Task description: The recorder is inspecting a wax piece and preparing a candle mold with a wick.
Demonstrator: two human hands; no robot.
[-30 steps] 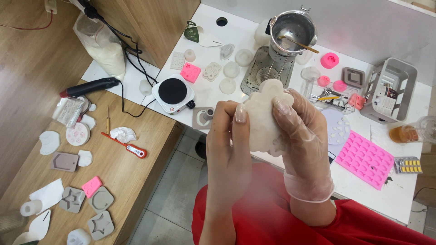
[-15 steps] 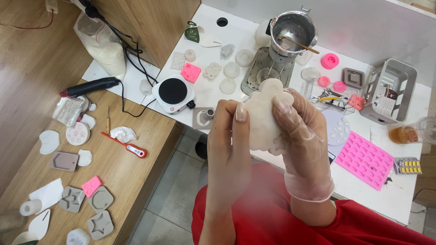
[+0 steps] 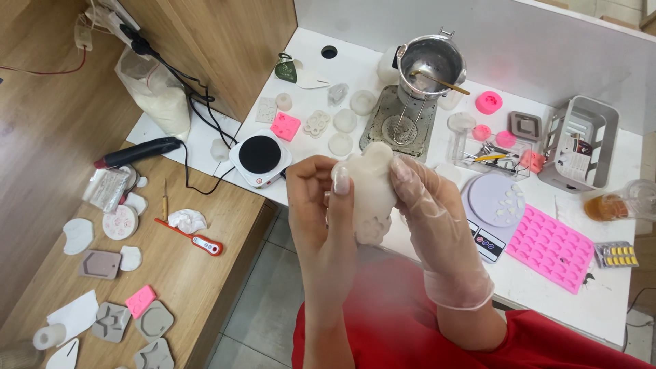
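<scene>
Centre of the frame: both hands raised above the desk (image 3: 307, 51) edge, a moulded piece (image 3: 369, 188) between them, left hand (image 3: 318, 205) on its left, right hand (image 3: 427, 212) on its right. Directly behind the piece, a hot plate (image 3: 260, 156) to the left. A metal pot (image 3: 432, 65) stands on a stand, upper centre. To the right, a mould tray (image 3: 550, 247), with a blister pack (image 3: 618, 254) just beside it at the right edge. A basket (image 3: 581, 140) lies behind the tray. Lower left: a second desk (image 3: 198, 287) carrying a thermometer (image 3: 191, 238) and scattered flat moulds.
</scene>
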